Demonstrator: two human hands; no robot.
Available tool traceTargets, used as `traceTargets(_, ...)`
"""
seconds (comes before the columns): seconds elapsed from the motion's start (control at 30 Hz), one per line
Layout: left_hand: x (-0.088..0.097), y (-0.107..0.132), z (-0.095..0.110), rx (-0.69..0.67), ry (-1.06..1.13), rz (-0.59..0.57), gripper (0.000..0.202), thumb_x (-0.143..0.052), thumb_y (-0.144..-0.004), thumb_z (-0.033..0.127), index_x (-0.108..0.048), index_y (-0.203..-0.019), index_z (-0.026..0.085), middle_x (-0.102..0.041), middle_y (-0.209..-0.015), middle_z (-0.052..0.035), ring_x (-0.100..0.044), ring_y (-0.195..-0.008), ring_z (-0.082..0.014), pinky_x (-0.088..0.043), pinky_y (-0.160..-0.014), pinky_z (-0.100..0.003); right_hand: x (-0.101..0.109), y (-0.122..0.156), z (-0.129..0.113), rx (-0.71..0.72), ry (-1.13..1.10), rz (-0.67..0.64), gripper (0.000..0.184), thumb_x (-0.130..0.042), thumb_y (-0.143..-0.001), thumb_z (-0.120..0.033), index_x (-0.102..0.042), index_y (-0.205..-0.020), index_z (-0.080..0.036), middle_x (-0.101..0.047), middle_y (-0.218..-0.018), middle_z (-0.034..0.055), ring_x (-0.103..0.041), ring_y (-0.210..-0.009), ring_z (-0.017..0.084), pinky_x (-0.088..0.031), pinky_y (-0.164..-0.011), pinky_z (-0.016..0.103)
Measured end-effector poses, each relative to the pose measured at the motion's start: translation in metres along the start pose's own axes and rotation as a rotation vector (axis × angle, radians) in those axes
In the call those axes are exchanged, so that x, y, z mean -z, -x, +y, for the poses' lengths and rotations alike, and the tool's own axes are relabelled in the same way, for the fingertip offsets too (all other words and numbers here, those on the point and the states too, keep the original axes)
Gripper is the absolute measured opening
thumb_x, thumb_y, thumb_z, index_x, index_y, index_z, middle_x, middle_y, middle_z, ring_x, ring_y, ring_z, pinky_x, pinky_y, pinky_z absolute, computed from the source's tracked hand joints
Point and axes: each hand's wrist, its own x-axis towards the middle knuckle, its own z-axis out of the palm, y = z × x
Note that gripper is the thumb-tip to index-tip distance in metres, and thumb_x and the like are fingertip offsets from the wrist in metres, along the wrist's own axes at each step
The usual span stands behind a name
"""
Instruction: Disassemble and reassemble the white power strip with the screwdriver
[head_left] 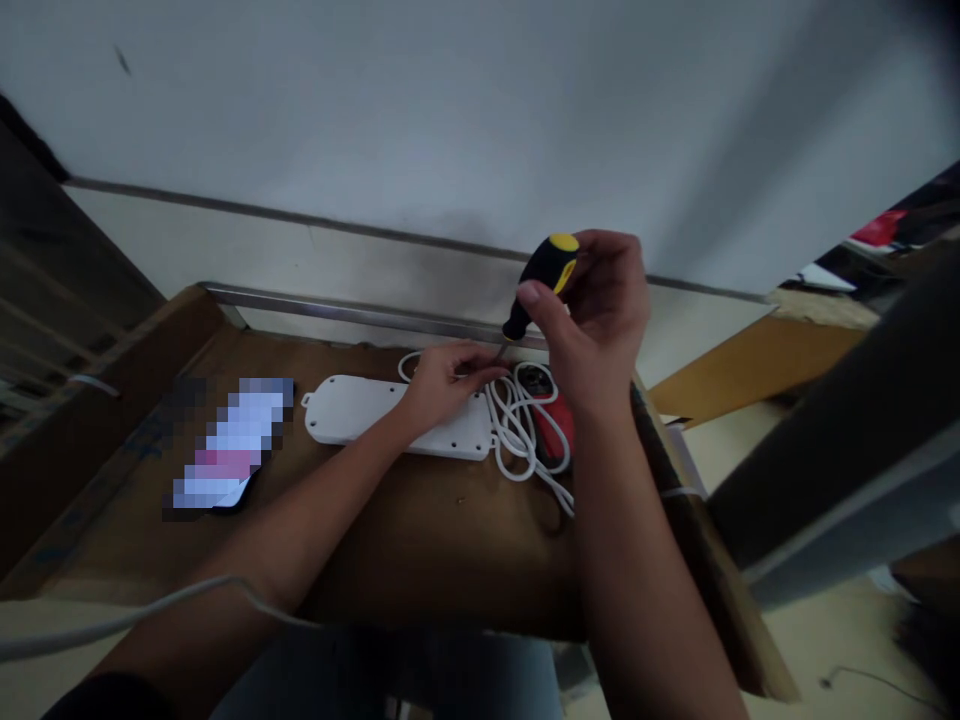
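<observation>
A brown cardboard sheet (420, 540) is lying under the work, with a raised cardboard side (112, 420) along its left and a metal rail (352, 315) running along its far edge against a white wall (450, 120). Open cardboard is stretching across the near half and between a pixel-blurred flat object (225, 445) and the white power strip (352, 412). The strip is lying flat near the far rail, with a coiled white cord (517, 430) just to its right, looped over a red-and-black object (559, 430). The left hand (454, 385) is resting on the strip's far side, fingers curved and slightly spread; whether it is gripping or only pressing cannot be told. A thin white wire (172, 600) is draping across the left forearm. The right hand (592, 320) is raised above the coil, wrist bent, fingers and thumb closed around the black-and-yellow handle of a screwdriver (544, 280), its shaft angling down toward the left hand's fingertips.
</observation>
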Motion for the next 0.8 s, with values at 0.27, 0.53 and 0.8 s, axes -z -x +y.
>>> traceTargets(0.27,-0.001,0.002,-0.01,0.107,0.094,0.023,0.044,-0.082,-0.084,0.058,-0.084,-0.093,0.015,-0.08,-0.089,-0.0072,-0.067,-0.078,-0.0138,-0.051,-0.073,-0.026,0.021,-0.042,-0.025,-0.221,-0.042,-0.413,0.031,-0.083,-0.083,-0.034,-0.067,-0.105,-0.018,-0.062,-0.086,0.0008,-0.054,-0.075,0.008,-0.041,-0.065,0.026)
traceTargets(0.53,-0.001,0.001,-0.013,0.063,0.063,-0.052,0.031,-0.074,-0.093,0.044,-0.085,-0.108,0.019,-0.084,-0.106,-0.0077,-0.076,-0.099,-0.0189,-0.057,-0.091,-0.03,0.037,-0.052,-0.032,-0.235,0.124,-0.464,0.036,-0.077,-0.088,-0.038,-0.063,-0.117,-0.022,-0.064,-0.089,0.0003,-0.054,-0.071,0.009,-0.041,-0.066,0.028)
traceTargets(0.8,0.001,0.004,-0.012,0.049,0.023,-0.063,0.027,-0.072,-0.096,0.041,-0.084,-0.108,0.02,-0.082,-0.105,-0.0072,-0.075,-0.098,-0.0181,-0.057,-0.088,-0.029,0.024,-0.053,-0.039,-0.2,0.454,-0.162,0.042,-0.086,-0.08,-0.053,-0.064,-0.083,-0.017,-0.059,-0.071,0.0007,-0.046,-0.063,0.008,-0.034,-0.06,0.028)
